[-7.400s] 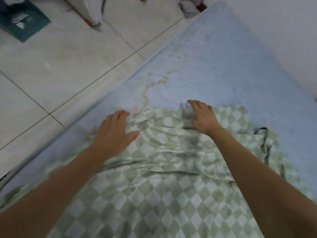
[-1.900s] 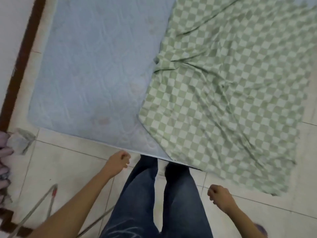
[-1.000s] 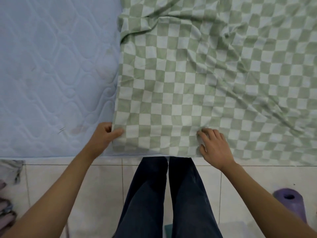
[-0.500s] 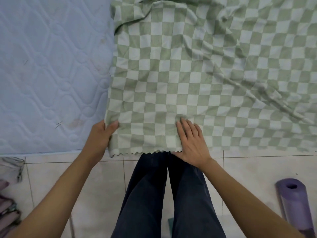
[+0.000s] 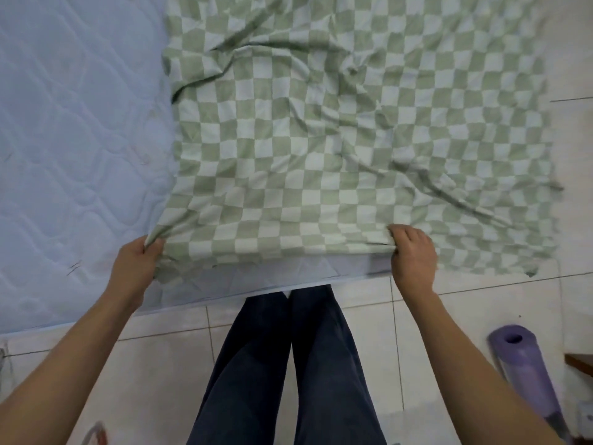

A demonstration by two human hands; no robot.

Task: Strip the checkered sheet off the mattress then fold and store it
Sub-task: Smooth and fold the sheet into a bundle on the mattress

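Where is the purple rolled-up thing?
In the head view the purple rolled-up mat lies on the white tiled floor at the lower right, just right of the person's right arm, apart from the green checkered sheet.

Matt cloth sheet (image 5: 321, 139), quilted mattress (image 5: 80, 139)

Bare quilted mattress (image 5: 80, 139) fills the left of the frame, open room for a hand beside the checkered sheet (image 5: 321, 139), whose rumpled folds cover the centre and right. The left hand (image 5: 136, 268) and right hand (image 5: 414, 255) grip its near edge. At lower right a rolled purple mat (image 5: 526, 374) lies on the tiled floor (image 5: 449, 316); the person's legs (image 5: 282, 364) stand between the arms.
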